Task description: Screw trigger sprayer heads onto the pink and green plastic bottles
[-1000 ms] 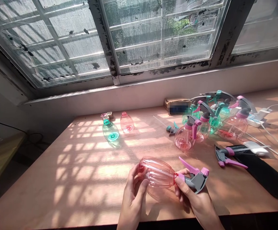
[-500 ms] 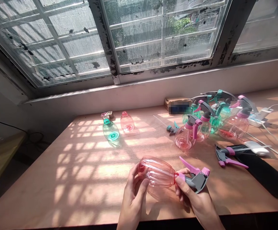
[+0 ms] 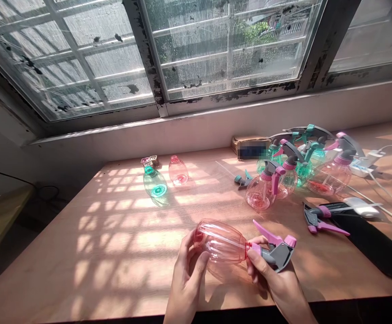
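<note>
A clear red spray bottle lies on its side in the air above the front of the table, its neck pointing right. My left hand is closed around its base end, thumb toward me. At the neck, my right hand grips the pink collar of a grey and pink spray head between thumb and fingers. The head's straw runs inside the bottle, and its pink trigger points up and left. Whether the collar is fully seated on the neck I cannot tell.
Uncapped green and red bottles stand at the back left. Several assembled spray bottles crowd the back right, near white cables. A loose pink spray head rests by a black pouch; a green one lies farther back.
The view has shifted very slightly. Both hands keep the same hold on the bottle and spray head, with no clear movement between them.
</note>
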Demonstrator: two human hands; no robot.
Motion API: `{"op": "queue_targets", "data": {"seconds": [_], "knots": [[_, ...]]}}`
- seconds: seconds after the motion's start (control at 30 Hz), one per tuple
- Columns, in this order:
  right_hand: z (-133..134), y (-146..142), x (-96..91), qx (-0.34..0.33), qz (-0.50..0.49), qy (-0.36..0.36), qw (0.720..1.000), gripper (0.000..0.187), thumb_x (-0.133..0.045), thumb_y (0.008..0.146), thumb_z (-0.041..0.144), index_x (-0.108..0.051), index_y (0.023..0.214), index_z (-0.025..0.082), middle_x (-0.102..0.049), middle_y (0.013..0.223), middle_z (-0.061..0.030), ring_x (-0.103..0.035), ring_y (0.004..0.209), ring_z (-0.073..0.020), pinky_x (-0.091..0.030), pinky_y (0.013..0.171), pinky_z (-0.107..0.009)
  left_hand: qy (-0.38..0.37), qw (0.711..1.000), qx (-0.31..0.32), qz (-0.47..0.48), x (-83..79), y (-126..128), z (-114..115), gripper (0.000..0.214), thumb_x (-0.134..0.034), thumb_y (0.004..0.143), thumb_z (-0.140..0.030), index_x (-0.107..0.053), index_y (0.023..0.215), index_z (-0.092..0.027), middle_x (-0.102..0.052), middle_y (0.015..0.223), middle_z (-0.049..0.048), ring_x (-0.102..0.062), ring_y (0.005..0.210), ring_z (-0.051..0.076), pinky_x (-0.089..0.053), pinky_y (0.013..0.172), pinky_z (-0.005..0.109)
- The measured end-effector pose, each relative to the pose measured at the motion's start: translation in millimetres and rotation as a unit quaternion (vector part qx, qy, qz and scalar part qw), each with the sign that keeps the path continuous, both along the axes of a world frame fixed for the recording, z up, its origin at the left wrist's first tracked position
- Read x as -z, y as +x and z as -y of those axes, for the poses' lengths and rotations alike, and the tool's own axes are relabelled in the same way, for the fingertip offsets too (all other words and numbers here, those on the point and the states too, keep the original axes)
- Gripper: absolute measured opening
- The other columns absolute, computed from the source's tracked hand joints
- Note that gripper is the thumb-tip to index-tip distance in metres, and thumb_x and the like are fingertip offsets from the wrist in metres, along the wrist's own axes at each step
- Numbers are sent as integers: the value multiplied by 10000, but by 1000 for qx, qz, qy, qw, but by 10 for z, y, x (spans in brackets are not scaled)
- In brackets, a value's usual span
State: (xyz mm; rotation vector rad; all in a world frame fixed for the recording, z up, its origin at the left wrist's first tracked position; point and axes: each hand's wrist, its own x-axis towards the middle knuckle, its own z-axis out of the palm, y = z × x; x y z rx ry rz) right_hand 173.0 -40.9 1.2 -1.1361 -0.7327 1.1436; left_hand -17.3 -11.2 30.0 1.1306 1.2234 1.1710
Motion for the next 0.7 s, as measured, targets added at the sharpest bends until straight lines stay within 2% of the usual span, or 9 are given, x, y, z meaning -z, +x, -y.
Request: {"op": "queue_targets", "data": {"seconds": [0.3, 0.7], "knots": [[3, -1, -13, 3, 7, 0, 1000, 401, -861, 843, 567, -656, 935, 235, -662, 591, 32, -574, 474, -141, -452, 455, -225, -9, 1000, 8, -2, -14, -3, 0, 596, -735, 930, -548, -621, 1464, -310, -673, 1439, 94, -638, 1352, 324, -499, 1145, 420], [4, -8, -36, 12, 4, -7, 1000, 406, -860, 839, 575, -657, 930, 235, -654, 577, 26, -563, 463, -151, -420, 414, -237, -5, 1000, -4, -8, -14, 7, 7, 561, -740, 930, -541, -648, 1443, -334, -694, 1432, 85, -644, 1355, 330, -506, 1140, 421]]}}
